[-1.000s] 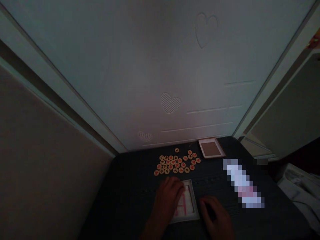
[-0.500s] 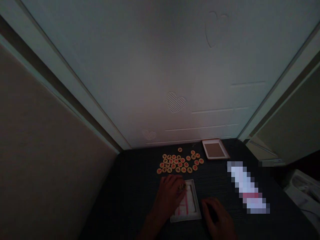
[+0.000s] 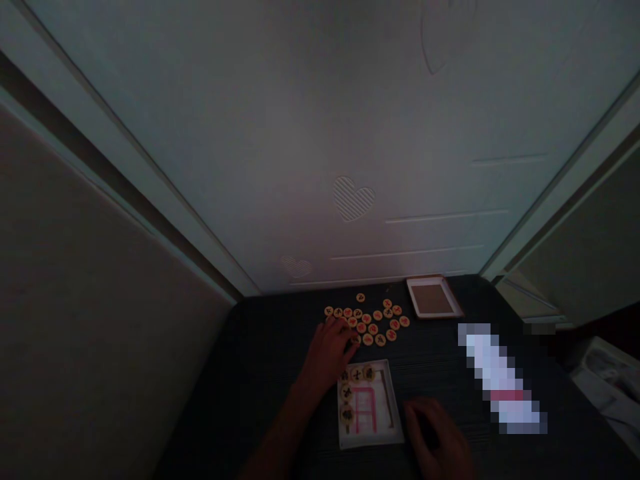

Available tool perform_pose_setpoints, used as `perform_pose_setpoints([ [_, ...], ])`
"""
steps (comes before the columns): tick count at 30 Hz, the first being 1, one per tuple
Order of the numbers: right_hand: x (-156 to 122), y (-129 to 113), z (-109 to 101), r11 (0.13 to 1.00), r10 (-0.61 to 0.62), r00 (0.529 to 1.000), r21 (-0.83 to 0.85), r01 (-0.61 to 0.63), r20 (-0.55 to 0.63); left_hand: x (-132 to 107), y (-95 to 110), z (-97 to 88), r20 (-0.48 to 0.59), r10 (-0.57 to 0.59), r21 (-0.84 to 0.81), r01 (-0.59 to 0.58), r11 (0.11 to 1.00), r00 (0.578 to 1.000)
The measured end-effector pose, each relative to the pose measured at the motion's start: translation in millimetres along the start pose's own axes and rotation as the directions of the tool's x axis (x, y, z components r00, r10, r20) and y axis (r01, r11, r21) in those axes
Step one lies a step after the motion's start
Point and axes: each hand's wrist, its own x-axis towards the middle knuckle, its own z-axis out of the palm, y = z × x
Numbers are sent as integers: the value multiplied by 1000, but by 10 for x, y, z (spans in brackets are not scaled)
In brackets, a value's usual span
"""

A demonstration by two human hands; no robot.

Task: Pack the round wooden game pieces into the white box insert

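Observation:
My left hand (image 3: 330, 347) reaches over the near left part of a group of round xiangqi pieces (image 3: 373, 329), its fingers spread and bent down onto them. Beside its thumb lies one piece (image 3: 355, 339); the pieces under the fingers are hidden. Below it, a shallow white box (image 3: 397, 427) holds several xiangqi pieces with black characters (image 3: 347, 415) along its far and left sides. A sheet with red lines (image 3: 366, 410) shows in its bottom. To the right of the box, my right hand (image 3: 440, 437) rests loosely curled on the table, thumb against forefinger, nothing visible in it.
A box lid (image 3: 434, 299) with a brown inside lies at the back right of the dark table (image 3: 240, 373). A blurred-out pale object (image 3: 500, 377) is on the right. Behind the table rises a white panel (image 3: 280, 167) with embossed hearts.
My left hand has moved from above the white box away to the loose pieces, uncovering the pieces in the box. My right hand has stayed in place. The view has shifted slightly.

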Motion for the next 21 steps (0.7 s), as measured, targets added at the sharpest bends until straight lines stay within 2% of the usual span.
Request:
perform_pose_setpoints([
  [11, -11, -6, -23, 999, 43, 999, -2, -43, 8, 36, -11, -5, 2, 69, -8, -69, 998, 998],
  [21, -31, 55, -2, 1000, 27, 999, -17, -26, 18, 38, -78, -71, 94, 218, -21, -217, 976, 971],
])
